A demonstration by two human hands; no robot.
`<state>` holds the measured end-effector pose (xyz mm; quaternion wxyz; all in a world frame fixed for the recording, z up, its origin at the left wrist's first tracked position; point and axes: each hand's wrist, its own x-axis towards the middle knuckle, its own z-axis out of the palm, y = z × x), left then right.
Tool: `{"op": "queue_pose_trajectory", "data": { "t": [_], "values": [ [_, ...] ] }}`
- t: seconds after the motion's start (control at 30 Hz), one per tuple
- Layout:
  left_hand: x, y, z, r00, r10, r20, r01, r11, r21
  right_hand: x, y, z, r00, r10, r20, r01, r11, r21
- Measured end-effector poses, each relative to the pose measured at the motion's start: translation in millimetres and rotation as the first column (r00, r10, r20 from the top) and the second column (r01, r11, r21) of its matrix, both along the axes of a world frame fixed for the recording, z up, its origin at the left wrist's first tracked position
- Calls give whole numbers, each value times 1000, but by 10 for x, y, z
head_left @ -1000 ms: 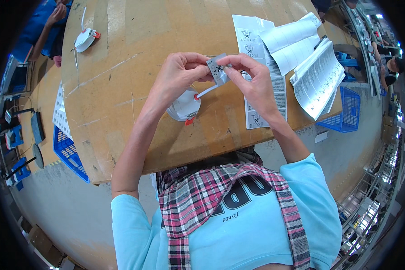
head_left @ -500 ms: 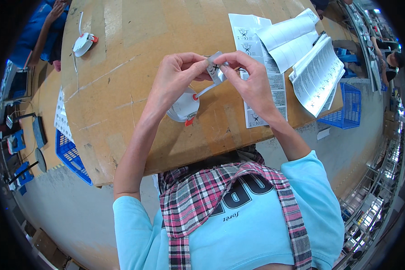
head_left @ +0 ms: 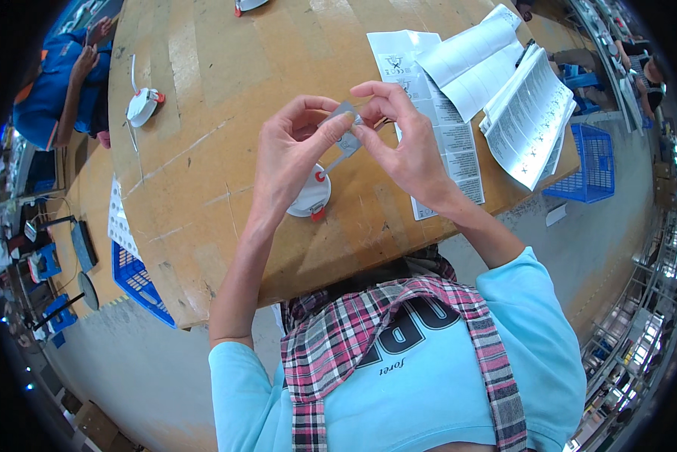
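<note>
Above the table, in front of me, a small silver-grey label (head_left: 347, 144) is folded around a white cable. My left hand (head_left: 296, 147) pinches the label between thumb and fingers. From the other side my right hand (head_left: 408, 151) holds the label's edge with the thumb and a bent finger, its index finger raised off it. The cable runs down to a round white fixture (head_left: 308, 199) with red-orange parts, lying on the table just below my hands and partly behind my left wrist.
Printed label sheets (head_left: 459, 164) lie right of my hands, with curled white sheets (head_left: 470, 62) and a thicker stack (head_left: 529, 120) beyond. Another white fixture (head_left: 141, 110) sits at the left. Blue baskets (head_left: 593, 162) stand beside the table. A person in blue (head_left: 48, 113) works at the far left.
My right index finger has lifted from the label, which my left thumb now presses. My view has shifted slightly, and part of another fixture shows at the top edge.
</note>
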<state>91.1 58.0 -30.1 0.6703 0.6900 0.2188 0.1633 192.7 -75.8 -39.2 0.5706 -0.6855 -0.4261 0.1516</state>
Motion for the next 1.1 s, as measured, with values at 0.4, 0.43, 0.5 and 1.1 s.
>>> {"op": "queue_pose_trajectory", "data": {
  "t": [0.4,0.43,0.5,1.1],
  "values": [
    [-1,-75,-138,986,133,104,-126,990,-69,-29,13,2,999,9,45,-9,1000,4],
    [-3,-78,-146,981,150,120,-141,987,-80,-40,14,19,998,-6,66,7,1000,-15],
    [-7,-75,-177,978,163,133,-152,984,-90,-52,20,20,996,-19,86,22,999,-34],
    [-91,27,-364,917,193,348,-129,971,-200,-253,61,321,818,118,562,-32,987,-160]
  ]
}}
